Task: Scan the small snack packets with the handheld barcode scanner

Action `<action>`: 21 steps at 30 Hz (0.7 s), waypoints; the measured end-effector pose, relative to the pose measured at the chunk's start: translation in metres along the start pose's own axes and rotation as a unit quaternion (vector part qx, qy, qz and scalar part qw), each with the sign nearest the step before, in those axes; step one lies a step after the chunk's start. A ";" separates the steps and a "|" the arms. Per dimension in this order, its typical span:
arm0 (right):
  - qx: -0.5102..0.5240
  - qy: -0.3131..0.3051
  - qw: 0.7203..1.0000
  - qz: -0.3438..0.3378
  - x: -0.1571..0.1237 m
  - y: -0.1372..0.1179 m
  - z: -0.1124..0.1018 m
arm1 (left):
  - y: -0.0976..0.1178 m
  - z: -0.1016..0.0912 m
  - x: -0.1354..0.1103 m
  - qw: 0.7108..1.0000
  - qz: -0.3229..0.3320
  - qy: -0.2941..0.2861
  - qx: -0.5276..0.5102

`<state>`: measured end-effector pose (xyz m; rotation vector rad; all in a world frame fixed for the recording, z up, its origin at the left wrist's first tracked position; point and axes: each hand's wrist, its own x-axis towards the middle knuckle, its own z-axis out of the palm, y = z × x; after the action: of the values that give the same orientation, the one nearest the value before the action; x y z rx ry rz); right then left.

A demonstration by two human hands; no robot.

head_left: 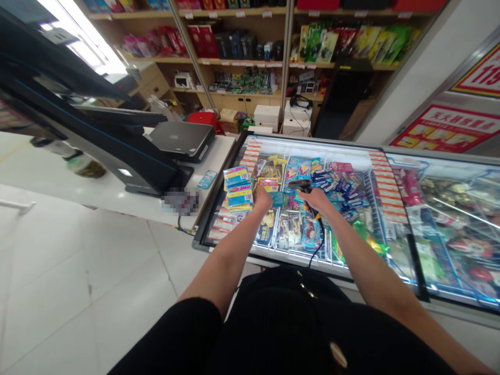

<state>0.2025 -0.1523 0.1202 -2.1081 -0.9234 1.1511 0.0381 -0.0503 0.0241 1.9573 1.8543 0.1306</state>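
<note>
Black clothing [279, 328] nearest, left hand [263, 199] grips packet [267, 183], right hand [315, 198] scanner [300, 184]; sign [480, 75] starts "11".

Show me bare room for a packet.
White counter: a bare patch between the black device and freezer, beyond the flat blue item. Crowded: the freezer top around the packet stack, left hand and scanner.

A black corded scanner [300, 184] points left near a held red-and-yellow packet [267, 182].
</note>
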 end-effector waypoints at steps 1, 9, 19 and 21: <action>0.003 0.002 1.000 0.001 -0.001 -0.001 0.000 | -0.002 0.003 -0.002 1.000 0.007 -0.003 0.010; -0.027 0.003 0.999 0.024 -0.002 0.009 -0.009 | 0.008 0.003 -0.005 0.998 0.048 0.026 0.030; 0.041 0.064 0.996 0.054 -0.009 0.045 -0.048 | 0.071 0.037 -0.022 0.982 0.168 -0.085 -0.004; 0.042 0.071 0.995 0.059 -0.009 0.054 -0.057 | 0.082 0.050 -0.028 0.975 0.191 -0.111 0.008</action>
<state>0.2648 -0.2008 0.1119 -2.1678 -0.6818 1.0622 0.1296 -0.0906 0.0160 2.2191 1.3288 0.0109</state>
